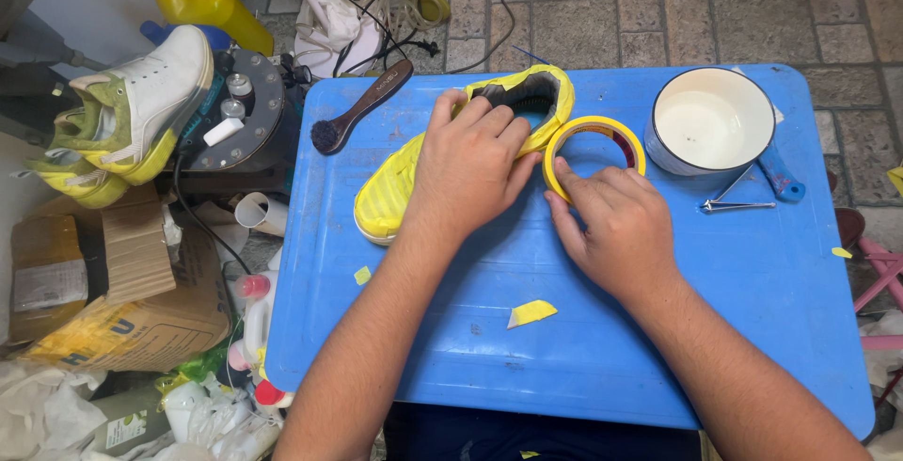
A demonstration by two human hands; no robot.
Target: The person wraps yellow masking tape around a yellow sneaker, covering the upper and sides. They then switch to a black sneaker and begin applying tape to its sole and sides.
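In the head view, one blue plastic counter (489, 348) carries the work. One shoe wrapped in yellow masking tape (395, 193) lies on its far left part, toe pointing near-left, its dark opening facing far. The left hand (470, 165) lies flat over the middle of the shoe, fingers spread and pressing down on it rather than closed around it. Just right of the shoe's heel lies one roll of yellow masking tape (594, 132), flat on the counter and touching the shoe. The right hand (616, 226) rests on the near edge of the roll, its fingertips pinching at the tape there; whether it holds a loose end I cannot tell.

Two torn scraps of yellow tape lie on the counter: a larger one (532, 311) near the middle and a small one (362, 275) to the left. One dark wooden brush (362, 105) lies at the far left corner. On the far right stands one white enamel pot with a blue handle (710, 120), and just near it lies one metal nail clipper (738, 202).

Left of the counter, one white and green sneaker (141, 103) sits raised on a round machine, with one yellow plastic bottle (212, 5) beyond it and one cardboard box (122, 292) on the near floor.
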